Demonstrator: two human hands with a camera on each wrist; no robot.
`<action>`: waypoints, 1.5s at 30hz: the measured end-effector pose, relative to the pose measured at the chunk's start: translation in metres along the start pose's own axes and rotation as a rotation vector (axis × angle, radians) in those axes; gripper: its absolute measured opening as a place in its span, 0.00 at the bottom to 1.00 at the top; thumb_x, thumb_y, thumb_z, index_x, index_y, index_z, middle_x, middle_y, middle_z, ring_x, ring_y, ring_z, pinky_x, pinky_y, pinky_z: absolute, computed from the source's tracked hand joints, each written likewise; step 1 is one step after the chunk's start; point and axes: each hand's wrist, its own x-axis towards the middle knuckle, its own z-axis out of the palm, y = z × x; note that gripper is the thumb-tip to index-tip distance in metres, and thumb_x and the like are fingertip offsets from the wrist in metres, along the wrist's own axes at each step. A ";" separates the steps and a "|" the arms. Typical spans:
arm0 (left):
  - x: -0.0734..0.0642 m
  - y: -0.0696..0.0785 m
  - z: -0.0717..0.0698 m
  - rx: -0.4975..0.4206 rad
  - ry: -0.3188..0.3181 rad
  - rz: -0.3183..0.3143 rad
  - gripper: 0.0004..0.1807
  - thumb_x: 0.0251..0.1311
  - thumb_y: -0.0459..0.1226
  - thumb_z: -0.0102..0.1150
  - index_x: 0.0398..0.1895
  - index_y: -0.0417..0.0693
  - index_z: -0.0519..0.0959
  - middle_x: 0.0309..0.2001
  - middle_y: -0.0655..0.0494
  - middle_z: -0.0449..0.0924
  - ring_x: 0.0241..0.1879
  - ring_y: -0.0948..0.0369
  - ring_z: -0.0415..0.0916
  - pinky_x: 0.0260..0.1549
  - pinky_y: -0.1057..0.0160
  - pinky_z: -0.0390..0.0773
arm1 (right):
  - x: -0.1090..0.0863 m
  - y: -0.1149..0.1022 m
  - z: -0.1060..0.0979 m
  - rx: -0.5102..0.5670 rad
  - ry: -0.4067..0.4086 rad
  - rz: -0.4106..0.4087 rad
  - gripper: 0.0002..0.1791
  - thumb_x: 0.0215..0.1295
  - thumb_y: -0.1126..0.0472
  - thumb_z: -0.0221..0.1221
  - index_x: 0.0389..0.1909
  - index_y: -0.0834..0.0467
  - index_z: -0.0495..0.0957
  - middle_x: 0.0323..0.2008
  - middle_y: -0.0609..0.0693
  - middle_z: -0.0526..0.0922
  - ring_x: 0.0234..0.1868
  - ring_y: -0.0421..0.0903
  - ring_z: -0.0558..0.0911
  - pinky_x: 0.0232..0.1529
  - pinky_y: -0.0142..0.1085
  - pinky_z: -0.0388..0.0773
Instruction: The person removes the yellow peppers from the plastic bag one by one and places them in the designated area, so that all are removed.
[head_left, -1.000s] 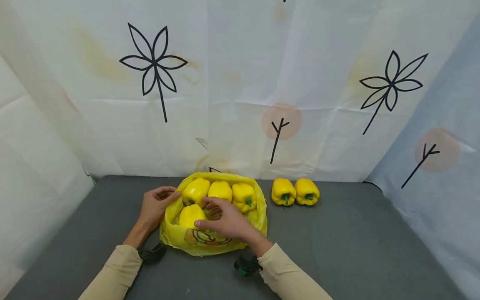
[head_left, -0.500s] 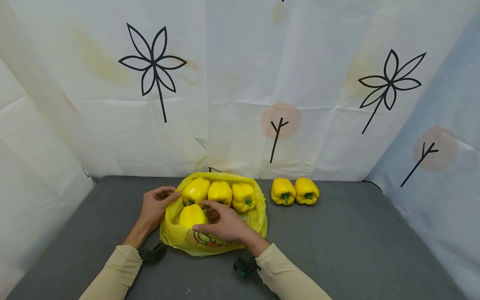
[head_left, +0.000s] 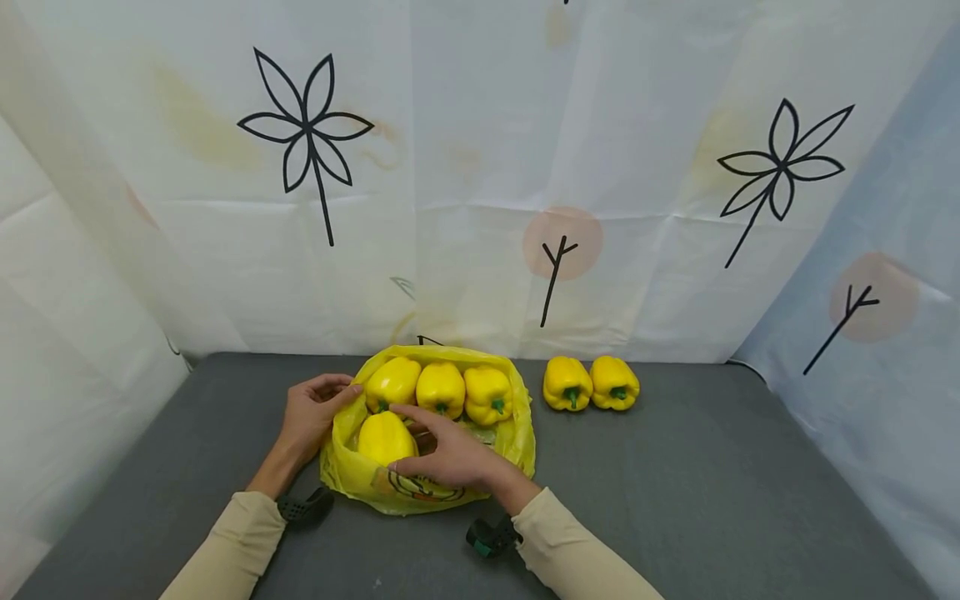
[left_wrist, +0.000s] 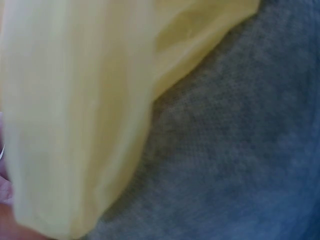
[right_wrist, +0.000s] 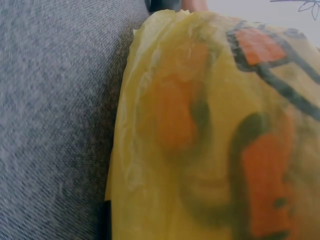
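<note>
A yellow plastic bag [head_left: 356, 483] with a printed front lies wide open on the table, and its wall fills much of both wrist views. At its left rim, my left hand [head_left: 307, 414] pinches the plastic, thumb on the inner side. My right hand [head_left: 463, 454] reaches into the bag and grips a yellow bell pepper [head_left: 384, 437] at the front left, index finger over the far side and thumb at the near side. Behind it in the bag sit three more yellow bell peppers [head_left: 440, 387], stems toward me.
Two yellow bell peppers [head_left: 567, 379] stand side by side on the grey table [head_left: 720, 483], right of the bag. White printed cloth [head_left: 465, 167] hangs behind the table and along both sides. Dark wrist straps [head_left: 491, 536] sit below the hands.
My right hand has shifted slightly nearer and left, its fingers spreading around the front pepper, which has tipped a little toward me. My left hand stays at the rim.
</note>
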 end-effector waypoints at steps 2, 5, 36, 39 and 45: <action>0.000 0.001 0.000 0.004 0.004 -0.001 0.15 0.66 0.36 0.68 0.47 0.30 0.82 0.33 0.60 0.84 0.32 0.63 0.83 0.32 0.66 0.86 | 0.000 -0.001 0.000 0.013 0.001 0.002 0.38 0.69 0.56 0.66 0.77 0.46 0.62 0.68 0.50 0.70 0.65 0.49 0.75 0.54 0.35 0.79; 0.000 0.002 0.000 0.011 0.007 0.005 0.16 0.65 0.36 0.68 0.47 0.30 0.82 0.32 0.60 0.84 0.31 0.63 0.82 0.31 0.66 0.85 | 0.000 -0.002 0.000 0.038 0.003 0.005 0.38 0.68 0.57 0.66 0.77 0.46 0.62 0.67 0.51 0.70 0.64 0.50 0.74 0.53 0.35 0.79; -0.001 0.004 0.001 0.013 0.018 0.011 0.16 0.65 0.34 0.68 0.47 0.27 0.81 0.32 0.60 0.85 0.31 0.64 0.82 0.32 0.67 0.85 | -0.008 -0.013 -0.006 0.091 0.072 -0.065 0.43 0.61 0.57 0.73 0.75 0.41 0.64 0.63 0.48 0.71 0.59 0.46 0.76 0.52 0.34 0.80; -0.002 0.004 0.002 0.009 0.022 0.009 0.17 0.65 0.33 0.68 0.48 0.24 0.80 0.32 0.60 0.85 0.31 0.64 0.82 0.32 0.68 0.85 | -0.010 -0.016 -0.009 0.106 0.086 -0.061 0.43 0.61 0.57 0.73 0.75 0.40 0.63 0.64 0.49 0.70 0.60 0.46 0.76 0.54 0.36 0.79; -0.003 0.006 0.002 0.003 0.010 0.012 0.19 0.66 0.33 0.67 0.49 0.22 0.79 0.32 0.60 0.84 0.31 0.64 0.82 0.32 0.68 0.85 | -0.014 -0.025 -0.016 0.156 0.105 -0.071 0.45 0.61 0.59 0.72 0.76 0.43 0.62 0.63 0.51 0.70 0.59 0.49 0.76 0.55 0.39 0.79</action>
